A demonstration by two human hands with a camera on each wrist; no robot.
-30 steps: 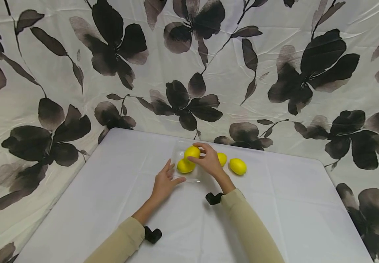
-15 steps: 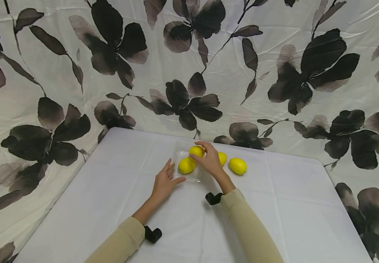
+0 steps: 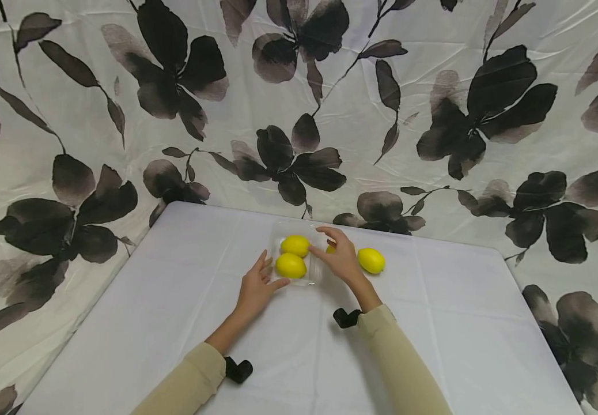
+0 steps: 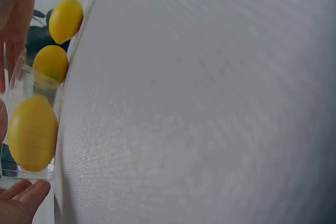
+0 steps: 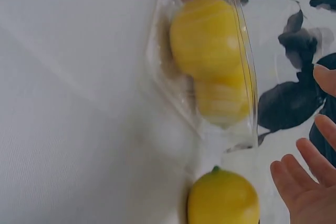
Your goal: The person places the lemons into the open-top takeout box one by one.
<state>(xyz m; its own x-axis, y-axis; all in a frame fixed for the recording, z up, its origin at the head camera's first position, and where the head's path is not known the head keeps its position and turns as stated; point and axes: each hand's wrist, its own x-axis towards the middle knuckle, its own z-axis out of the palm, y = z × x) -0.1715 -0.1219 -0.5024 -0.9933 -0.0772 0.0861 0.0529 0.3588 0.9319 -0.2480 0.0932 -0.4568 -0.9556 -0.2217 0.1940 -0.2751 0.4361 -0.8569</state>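
Head view: the left hand (image 3: pixel 257 288) lies flat on the bench (image 3: pixel 174 300), fingers straight, tips against the near edge of the clear tray (image 3: pixel 313 280); it grips nothing. The right hand (image 3: pixel 341 259) hovers just right of the tray, fingers loosely spread and empty, over a partly hidden lemon (image 3: pixel 331 249). To do this well, I judge the left hand should keep the light tray steady while the right closes round the fruit at its middle, not its slippery ends. The tray holds two lemons: the near lemon (image 3: pixel 291 266) and the far lemon (image 3: pixel 295 245), touching. Another, the loose lemon (image 3: pixel 371 260), rests on the bench, right of the hand.
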